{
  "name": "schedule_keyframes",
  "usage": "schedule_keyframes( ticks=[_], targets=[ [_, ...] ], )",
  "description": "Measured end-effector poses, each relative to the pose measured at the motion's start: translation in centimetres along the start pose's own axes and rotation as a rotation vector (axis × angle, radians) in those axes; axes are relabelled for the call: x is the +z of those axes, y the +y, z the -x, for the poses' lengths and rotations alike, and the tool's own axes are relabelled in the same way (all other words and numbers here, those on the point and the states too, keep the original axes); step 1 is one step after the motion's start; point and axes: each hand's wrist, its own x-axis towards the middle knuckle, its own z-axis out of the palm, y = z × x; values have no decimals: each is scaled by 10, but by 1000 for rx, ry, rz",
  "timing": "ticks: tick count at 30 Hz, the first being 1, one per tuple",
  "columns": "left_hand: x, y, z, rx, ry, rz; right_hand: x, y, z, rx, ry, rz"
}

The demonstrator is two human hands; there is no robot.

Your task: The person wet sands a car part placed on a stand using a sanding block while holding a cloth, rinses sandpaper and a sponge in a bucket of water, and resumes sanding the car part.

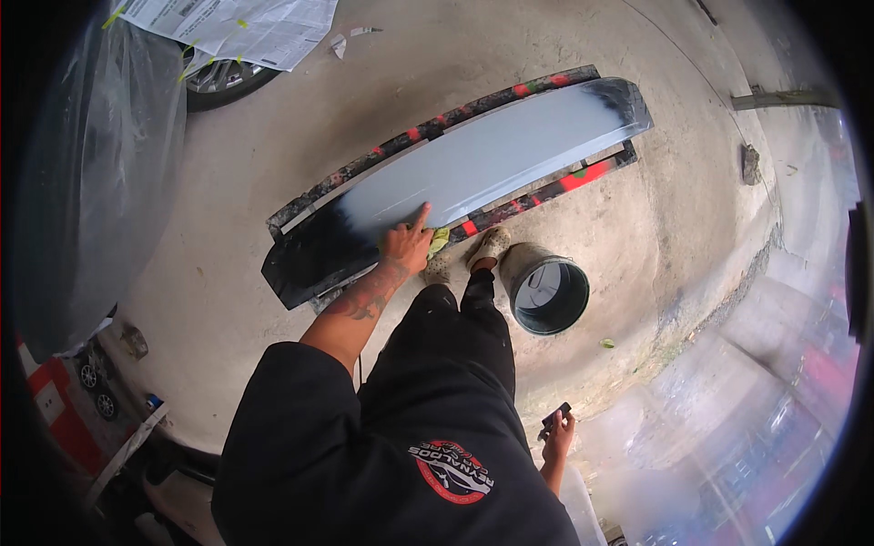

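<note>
A long, curved panel (492, 150), pale grey along its middle and black at both ends, rests on a black and red frame (410, 135). My left hand (408, 247) is over its near edge, left of centre. The index finger stretches out onto the grey surface beside a thin pale mark. A yellow-green cloth (439, 239) shows at the hand's right side, apparently held by the curled fingers. Away from the panel, low and to the right, my right hand (559, 433) grips a small black object (553, 419) whose kind I cannot make out.
Just right of my feet (492, 246) stands a dark bucket (519, 265). A car wheel (223, 84) and paper sheets (246, 32) are at the upper left, beside hanging clear plastic (100, 164). A stone-like lump (750, 165) lies on the concrete floor at right.
</note>
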Motion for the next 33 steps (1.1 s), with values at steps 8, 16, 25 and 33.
schedule_keyframes(
  ticks=[8,16,25,33],
  targets=[
    [57,-55,82,-204,34,77,-4,-69,-11,-56,-62,135],
    [96,-88,138,-332,61,200,3,-108,-21,-176,-119,221],
    [96,-78,142,-169,212,179,1,-94,-12,-178,-84,226],
    [49,-10,64,-174,-11,84,-6,-76,0,-31,-51,287]
  ],
)
